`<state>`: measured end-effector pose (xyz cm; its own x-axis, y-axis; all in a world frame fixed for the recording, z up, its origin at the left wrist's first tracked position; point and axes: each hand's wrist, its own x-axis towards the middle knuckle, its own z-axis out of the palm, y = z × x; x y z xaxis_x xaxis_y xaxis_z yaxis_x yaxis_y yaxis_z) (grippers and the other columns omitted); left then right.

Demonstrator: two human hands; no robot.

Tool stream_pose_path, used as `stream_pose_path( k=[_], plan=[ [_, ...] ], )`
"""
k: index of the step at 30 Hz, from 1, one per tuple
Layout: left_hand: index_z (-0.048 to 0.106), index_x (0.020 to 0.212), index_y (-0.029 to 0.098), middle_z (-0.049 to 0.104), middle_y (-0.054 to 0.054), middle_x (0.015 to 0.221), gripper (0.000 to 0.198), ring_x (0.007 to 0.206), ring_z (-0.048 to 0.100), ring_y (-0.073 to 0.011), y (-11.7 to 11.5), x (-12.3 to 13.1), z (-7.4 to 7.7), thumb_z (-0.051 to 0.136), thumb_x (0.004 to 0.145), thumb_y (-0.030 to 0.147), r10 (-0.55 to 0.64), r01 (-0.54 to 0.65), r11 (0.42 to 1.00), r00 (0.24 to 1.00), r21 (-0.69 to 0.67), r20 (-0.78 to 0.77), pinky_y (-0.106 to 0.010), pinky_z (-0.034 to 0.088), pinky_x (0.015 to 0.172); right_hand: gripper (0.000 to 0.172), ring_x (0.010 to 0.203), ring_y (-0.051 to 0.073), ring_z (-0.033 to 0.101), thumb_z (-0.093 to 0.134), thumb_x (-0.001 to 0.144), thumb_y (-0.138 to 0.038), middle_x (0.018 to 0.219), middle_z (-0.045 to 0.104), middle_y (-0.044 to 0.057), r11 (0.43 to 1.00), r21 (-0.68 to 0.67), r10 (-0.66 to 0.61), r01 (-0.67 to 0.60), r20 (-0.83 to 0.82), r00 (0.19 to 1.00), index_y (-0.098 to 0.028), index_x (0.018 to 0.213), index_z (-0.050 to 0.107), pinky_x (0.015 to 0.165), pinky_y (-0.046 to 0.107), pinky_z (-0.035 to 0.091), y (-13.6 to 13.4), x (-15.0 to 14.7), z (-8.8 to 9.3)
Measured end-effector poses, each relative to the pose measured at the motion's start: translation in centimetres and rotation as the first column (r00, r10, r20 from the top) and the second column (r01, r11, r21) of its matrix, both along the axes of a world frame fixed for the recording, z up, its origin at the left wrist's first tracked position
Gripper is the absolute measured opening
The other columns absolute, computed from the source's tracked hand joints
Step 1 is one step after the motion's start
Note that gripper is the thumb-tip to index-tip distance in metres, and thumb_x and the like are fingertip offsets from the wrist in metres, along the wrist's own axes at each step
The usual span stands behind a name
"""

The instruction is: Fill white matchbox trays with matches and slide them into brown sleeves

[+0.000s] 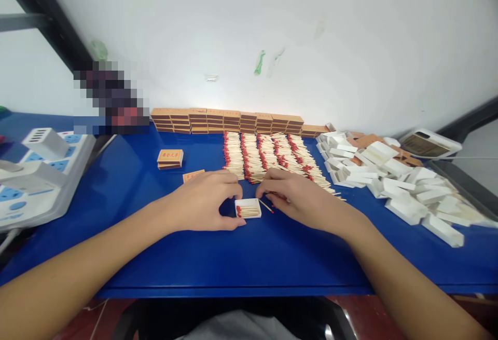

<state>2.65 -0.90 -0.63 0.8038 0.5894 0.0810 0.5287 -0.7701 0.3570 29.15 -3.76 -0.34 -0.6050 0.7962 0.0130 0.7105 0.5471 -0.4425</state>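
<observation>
A small white matchbox tray (248, 201) lies on the blue table, with a layer of red-headed matches (249, 212) inside. My left hand (210, 200) curves around its left end, thumb at the front edge and forefinger by the back corner. On the other side, the fingers of my right hand (295, 197) are bent together just beyond the tray's right end. A single matchstick (266, 205) slants from these fingertips, red head toward the lower right. Behind both hands lie rows of loose matches (254, 158). An orange matchbox cover (193, 175) shows partly behind my left hand.
Stacked orange matchboxes (225, 121) line the wall. Two more matchboxes (170, 157) are piled at the left. White empty trays (404, 187) heap up on the right, near a white device with a display (430, 143). A power strip (50, 189) stands at the far left.
</observation>
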Motion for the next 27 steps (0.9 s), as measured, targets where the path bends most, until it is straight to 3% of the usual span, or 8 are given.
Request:
stream_pose_path(
  k=[6,10,13,19,24,27],
  plan=[
    [0.074,0.097,0.022,0.069,-0.002,0.096,0.028,0.092,0.067,-0.0215,0.3,-0.4,0.3,0.081,0.085,0.046,-0.011,0.011,1.000,1.000,-0.015,-0.024,-0.033,0.044,0.071,0.034,0.091,0.018,0.065,0.049,0.100,-0.003,0.111,0.063,0.005,0.998,-0.035,0.051,-0.051,-0.019,0.999,-0.025,0.110,0.072,0.076,0.031,0.049,-0.2,0.4,0.5],
    [0.073,0.096,0.021,0.068,-0.003,0.098,0.029,0.093,0.065,-0.0227,0.5,-0.6,0.7,0.080,0.085,0.047,-0.014,0.012,0.999,0.998,-0.030,-0.061,-0.034,0.046,0.073,0.022,0.089,0.017,0.065,0.058,0.102,-0.011,0.114,0.063,0.005,0.995,-0.092,0.044,-0.046,-0.027,0.999,-0.025,0.109,0.072,0.074,0.030,0.049,-0.2,0.2,0.5],
    [0.073,0.096,0.020,0.068,-0.004,0.098,0.030,0.094,0.065,-0.0235,0.5,-0.5,0.8,0.079,0.086,0.047,-0.011,0.010,1.000,0.997,-0.021,-0.078,-0.034,0.046,0.075,0.013,0.086,0.017,0.063,0.061,0.105,-0.019,0.111,0.063,0.005,0.998,-0.056,0.007,-0.007,0.006,1.000,-0.024,0.105,0.072,0.072,0.030,0.047,-0.2,0.1,0.2],
    [0.072,0.096,0.019,0.068,-0.004,0.096,0.031,0.091,0.064,-0.0230,0.8,-0.7,0.8,0.077,0.089,0.049,-0.018,0.019,1.000,0.997,0.012,-0.077,-0.035,0.046,0.076,0.014,0.084,0.017,0.061,0.055,0.109,-0.023,0.107,0.062,0.005,0.999,-0.032,-0.012,0.014,0.049,0.999,-0.021,0.099,0.065,0.072,0.031,0.046,-0.1,0.0,-0.2],
    [0.071,0.095,0.019,0.068,-0.004,0.095,0.032,0.087,0.062,-0.0216,1.1,-1.1,0.6,0.076,0.089,0.051,-0.029,0.030,0.999,0.998,0.019,-0.064,-0.034,0.044,0.074,0.014,0.091,0.018,0.063,0.053,0.109,-0.018,0.115,0.061,0.006,0.998,-0.061,0.020,-0.017,0.046,0.999,-0.023,0.110,0.066,0.078,0.033,0.048,-0.4,-0.2,0.4],
    [0.071,0.096,0.019,0.067,-0.004,0.095,0.032,0.088,0.063,-0.0215,1.1,-1.0,0.4,0.076,0.089,0.051,-0.029,0.031,0.999,0.998,0.026,-0.061,-0.034,0.044,0.074,0.017,0.090,0.018,0.063,0.051,0.109,-0.017,0.114,0.061,0.005,0.996,-0.091,0.029,-0.023,0.064,0.997,-0.023,0.107,0.067,0.078,0.033,0.048,-0.5,-0.2,0.7]
  ],
)
